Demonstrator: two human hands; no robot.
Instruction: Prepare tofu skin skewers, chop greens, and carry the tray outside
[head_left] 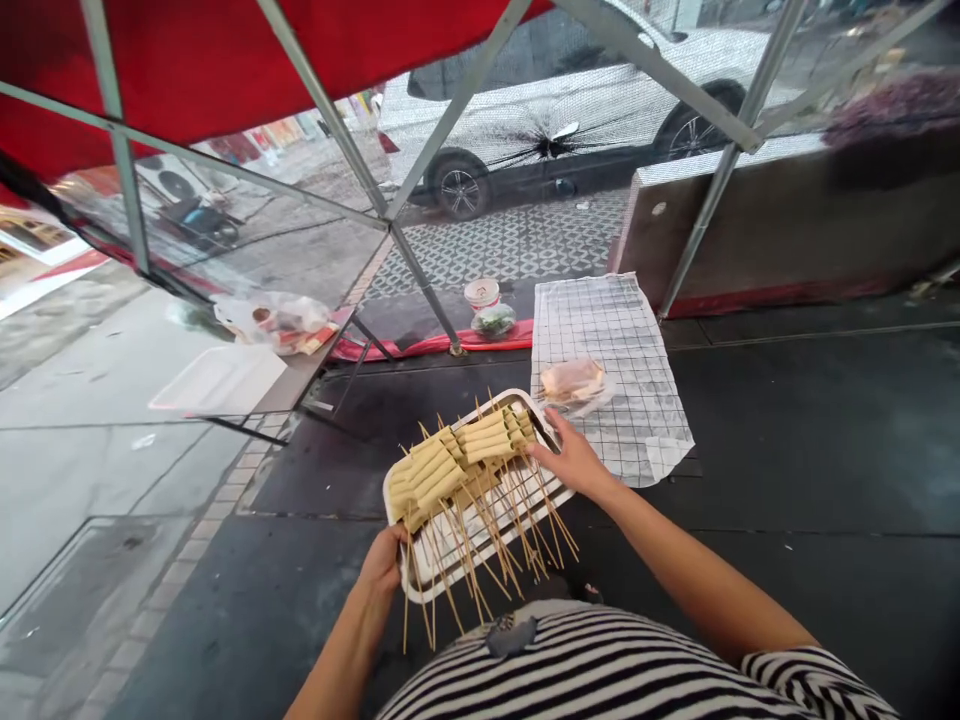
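In front of my striped shirt I hold a white rectangular tray [480, 562] with both hands. Rolled pale-yellow sheets on wooden skewers [431, 470] lie across it in rows, looking like tofu-skin rolls. The bare skewer ends stick out over the near rim toward me. My left hand [384, 562] is closed on the tray's near left corner. At the right end, my right hand [568, 455] grips the rim, its fingertips close to the rolls. The undersides of both grips are hidden.
A checked white cloth-covered surface [607, 330] bears a plastic-wrapped package [574, 382]. To the left, a folding table [300, 380] carries a white lid or tray [225, 378] and plastic bags [274, 318]. A tub [481, 293] and a bag of greens [493, 320] stand by metal tent poles [424, 280].
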